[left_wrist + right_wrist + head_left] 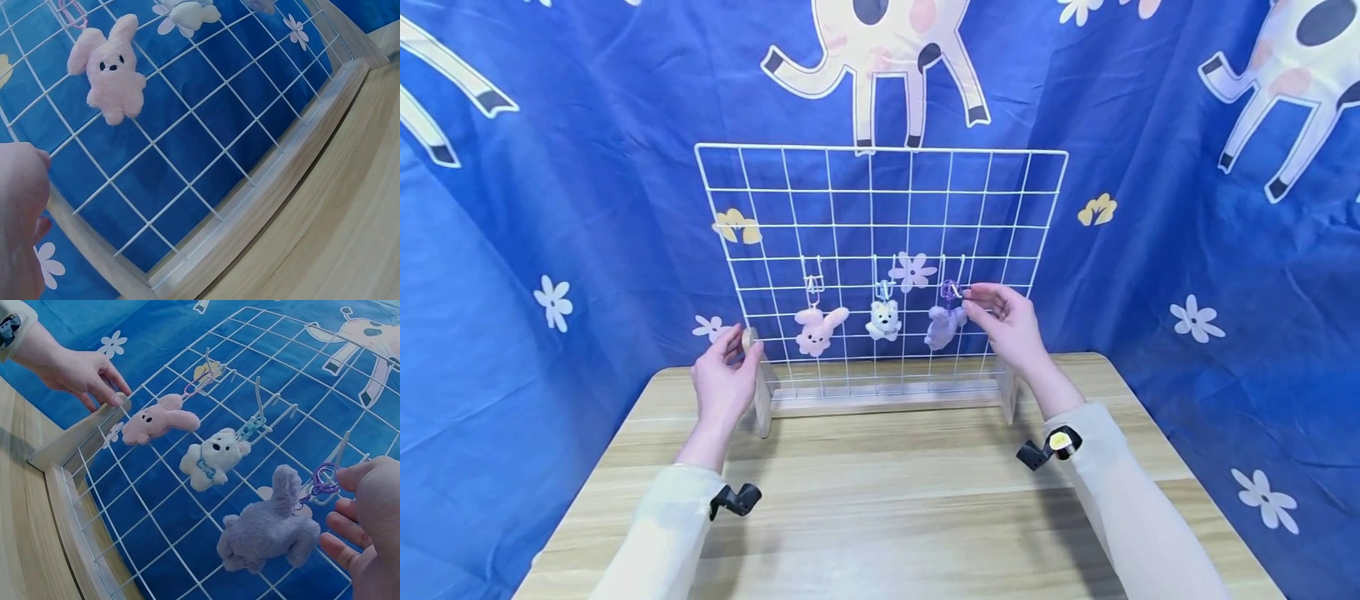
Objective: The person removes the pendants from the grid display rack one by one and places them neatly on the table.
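Three plush keychains hang on hooks of a white wire grid rack (pixel 880 227). Leftmost is a pink bunny (pixel 817 332); a white bear (pixel 884 321) is in the middle. At the right hangs a purple plush keychain (pixel 265 531), its back turned in the right wrist view. My right hand (pixel 1009 327) pinches its purple ring (pixel 326 478) at the hook; the exact fingertip contact is partly hidden. With thumb and fingers, my left hand (pixel 724 377) holds the top of the rack's left wooden upright (pixel 103 422). Only part of that hand (pixel 22 206) shows in the left wrist view.
The rack's wooden base bar (pixel 887 403) stands toward the back of a wood-grain table (pixel 880 500). Behind and beside it hangs a blue curtain (pixel 625 208) printed with flowers and cows. Black mounts sit on both sleeves.
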Available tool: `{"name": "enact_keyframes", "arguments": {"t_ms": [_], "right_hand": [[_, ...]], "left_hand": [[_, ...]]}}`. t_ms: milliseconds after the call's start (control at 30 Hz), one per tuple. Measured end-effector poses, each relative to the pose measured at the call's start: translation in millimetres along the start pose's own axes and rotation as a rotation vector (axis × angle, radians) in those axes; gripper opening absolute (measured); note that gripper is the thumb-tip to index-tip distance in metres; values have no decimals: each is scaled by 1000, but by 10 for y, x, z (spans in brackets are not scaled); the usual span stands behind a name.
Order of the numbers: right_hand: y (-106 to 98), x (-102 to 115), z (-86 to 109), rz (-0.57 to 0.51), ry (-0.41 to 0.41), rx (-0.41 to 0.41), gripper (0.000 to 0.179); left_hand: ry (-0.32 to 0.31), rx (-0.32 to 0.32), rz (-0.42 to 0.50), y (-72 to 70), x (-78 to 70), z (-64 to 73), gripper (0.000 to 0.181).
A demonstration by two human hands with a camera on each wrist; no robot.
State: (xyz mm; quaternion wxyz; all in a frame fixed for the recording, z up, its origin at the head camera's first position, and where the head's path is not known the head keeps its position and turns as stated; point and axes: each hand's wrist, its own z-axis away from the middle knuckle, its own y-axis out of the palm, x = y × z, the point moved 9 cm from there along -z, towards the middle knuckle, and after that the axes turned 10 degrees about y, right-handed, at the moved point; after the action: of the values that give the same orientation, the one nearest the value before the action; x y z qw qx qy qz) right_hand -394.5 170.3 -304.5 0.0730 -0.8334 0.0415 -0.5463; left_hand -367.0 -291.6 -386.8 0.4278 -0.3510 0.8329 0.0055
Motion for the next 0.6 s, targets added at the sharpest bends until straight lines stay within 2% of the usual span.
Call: {"name": "enact_keyframes", "arguments": {"t_ms": [300, 600], "right_hand": [[57, -29, -91, -20, 19, -5, 31], [69, -72, -137, -28, 68, -65, 25]], "left_hand": [[-19, -37, -21, -13, 24, 9, 39], [-25, -15, -41, -26, 34, -6, 36]]}}
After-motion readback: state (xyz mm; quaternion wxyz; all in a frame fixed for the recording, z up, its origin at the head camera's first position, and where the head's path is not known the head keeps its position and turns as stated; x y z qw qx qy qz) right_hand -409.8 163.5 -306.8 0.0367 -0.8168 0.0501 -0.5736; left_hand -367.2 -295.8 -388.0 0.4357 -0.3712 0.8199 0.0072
